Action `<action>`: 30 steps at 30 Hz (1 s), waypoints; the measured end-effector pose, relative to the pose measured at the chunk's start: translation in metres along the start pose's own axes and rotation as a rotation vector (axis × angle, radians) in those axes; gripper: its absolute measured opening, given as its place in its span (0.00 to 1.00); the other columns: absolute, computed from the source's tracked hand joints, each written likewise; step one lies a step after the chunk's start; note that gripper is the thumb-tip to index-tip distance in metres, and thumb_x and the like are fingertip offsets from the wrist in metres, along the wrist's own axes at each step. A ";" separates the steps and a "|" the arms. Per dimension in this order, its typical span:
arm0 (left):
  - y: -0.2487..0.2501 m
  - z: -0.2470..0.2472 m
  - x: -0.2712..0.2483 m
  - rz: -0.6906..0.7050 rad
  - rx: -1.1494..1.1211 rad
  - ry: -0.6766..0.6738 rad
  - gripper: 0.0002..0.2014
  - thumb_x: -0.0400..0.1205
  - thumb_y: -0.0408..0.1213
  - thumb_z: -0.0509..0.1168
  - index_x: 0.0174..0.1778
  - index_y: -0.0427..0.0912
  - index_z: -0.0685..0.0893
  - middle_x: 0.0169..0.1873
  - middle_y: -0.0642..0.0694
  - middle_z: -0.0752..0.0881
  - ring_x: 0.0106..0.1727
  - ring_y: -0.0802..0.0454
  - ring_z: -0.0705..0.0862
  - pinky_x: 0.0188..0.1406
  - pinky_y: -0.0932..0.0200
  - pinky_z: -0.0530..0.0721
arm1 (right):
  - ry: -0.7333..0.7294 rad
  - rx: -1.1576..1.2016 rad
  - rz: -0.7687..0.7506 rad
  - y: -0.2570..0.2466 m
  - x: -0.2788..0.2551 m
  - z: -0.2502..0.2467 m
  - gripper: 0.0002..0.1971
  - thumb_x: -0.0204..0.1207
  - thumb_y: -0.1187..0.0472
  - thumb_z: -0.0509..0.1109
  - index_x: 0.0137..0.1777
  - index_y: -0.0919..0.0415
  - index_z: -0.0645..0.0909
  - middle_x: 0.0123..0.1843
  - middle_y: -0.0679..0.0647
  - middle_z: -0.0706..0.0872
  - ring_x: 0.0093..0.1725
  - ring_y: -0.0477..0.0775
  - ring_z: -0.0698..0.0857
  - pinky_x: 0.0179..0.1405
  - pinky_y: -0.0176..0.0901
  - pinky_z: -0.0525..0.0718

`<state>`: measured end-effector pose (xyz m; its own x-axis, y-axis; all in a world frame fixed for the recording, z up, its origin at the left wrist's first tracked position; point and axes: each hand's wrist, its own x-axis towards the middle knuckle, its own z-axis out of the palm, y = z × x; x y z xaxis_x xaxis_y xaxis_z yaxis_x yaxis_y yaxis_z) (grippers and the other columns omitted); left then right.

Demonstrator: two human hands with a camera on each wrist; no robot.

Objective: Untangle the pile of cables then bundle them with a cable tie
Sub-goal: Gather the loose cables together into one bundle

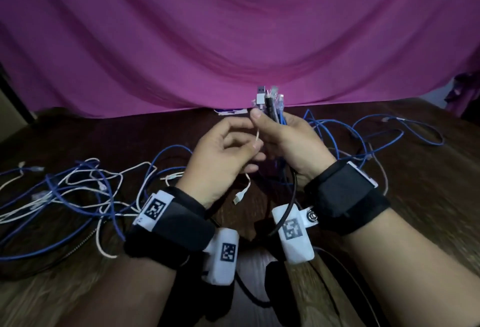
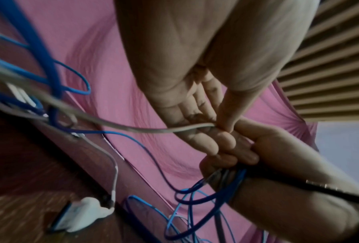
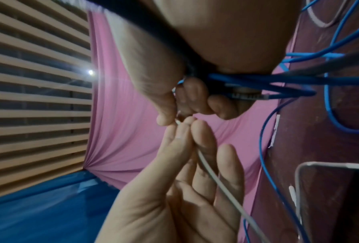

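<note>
My right hand (image 1: 272, 125) grips a bundle of cable ends (image 1: 270, 104) upright above the table: a white USB plug, a black lead and blue network cables. The same bundle (image 3: 257, 81) runs out of that fist in the right wrist view. Just to its left, my left hand (image 1: 244, 142) pinches a thin white cable (image 1: 257, 138) between thumb and fingers. That white cable (image 2: 153, 130) trails away from the pinch, and its small plug (image 1: 237, 198) dangles below the hands. In the right wrist view the white cable (image 3: 216, 179) crosses my left palm. No cable tie is visible.
Loose blue and white cables (image 1: 78, 191) sprawl over the dark wooden table (image 1: 428, 197) on the left, and blue loops (image 1: 376, 134) lie on the right. A pink cloth (image 1: 233, 28) hangs behind. A phone-like slab (image 3: 330, 189) lies on the table.
</note>
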<state>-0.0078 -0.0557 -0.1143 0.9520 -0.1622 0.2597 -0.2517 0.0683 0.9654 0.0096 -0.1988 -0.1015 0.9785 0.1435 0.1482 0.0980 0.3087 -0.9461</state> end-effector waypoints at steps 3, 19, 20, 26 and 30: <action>-0.005 -0.001 0.003 -0.024 0.020 0.022 0.08 0.86 0.30 0.68 0.57 0.45 0.78 0.40 0.43 0.90 0.43 0.45 0.94 0.43 0.50 0.92 | 0.056 0.010 -0.004 -0.003 0.001 -0.002 0.11 0.86 0.55 0.69 0.44 0.59 0.81 0.25 0.48 0.79 0.23 0.47 0.74 0.22 0.39 0.70; -0.021 -0.023 0.015 -0.328 1.188 -0.356 0.17 0.68 0.53 0.84 0.41 0.47 0.89 0.33 0.56 0.89 0.31 0.60 0.81 0.34 0.64 0.73 | -0.168 -0.087 0.031 -0.021 -0.006 -0.011 0.16 0.91 0.47 0.59 0.43 0.56 0.73 0.24 0.48 0.62 0.16 0.45 0.61 0.18 0.37 0.71; -0.019 -0.020 0.016 -0.329 1.236 -0.382 0.15 0.70 0.52 0.83 0.42 0.47 0.89 0.36 0.55 0.90 0.34 0.59 0.83 0.36 0.63 0.74 | -0.171 -0.073 0.027 -0.022 -0.006 -0.014 0.16 0.90 0.47 0.59 0.43 0.56 0.73 0.24 0.48 0.61 0.16 0.44 0.59 0.16 0.35 0.67; -0.009 -0.023 0.018 -0.237 1.116 -0.395 0.06 0.80 0.35 0.68 0.40 0.47 0.90 0.32 0.57 0.87 0.33 0.61 0.83 0.39 0.67 0.83 | -0.080 -0.213 -0.013 -0.022 -0.001 -0.025 0.17 0.90 0.48 0.62 0.42 0.56 0.75 0.23 0.47 0.63 0.18 0.46 0.59 0.16 0.36 0.63; 0.012 -0.028 0.021 -0.093 0.405 -0.066 0.11 0.88 0.29 0.63 0.43 0.43 0.87 0.36 0.43 0.83 0.34 0.54 0.81 0.34 0.58 0.90 | -0.053 -0.579 -0.239 -0.015 0.001 -0.028 0.09 0.88 0.55 0.67 0.46 0.54 0.83 0.28 0.39 0.81 0.25 0.38 0.78 0.28 0.32 0.76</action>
<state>0.0136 -0.0305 -0.0979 0.9641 -0.2125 0.1590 -0.2255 -0.3403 0.9129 0.0145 -0.2294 -0.0956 0.9085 0.1848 0.3748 0.4099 -0.2190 -0.8855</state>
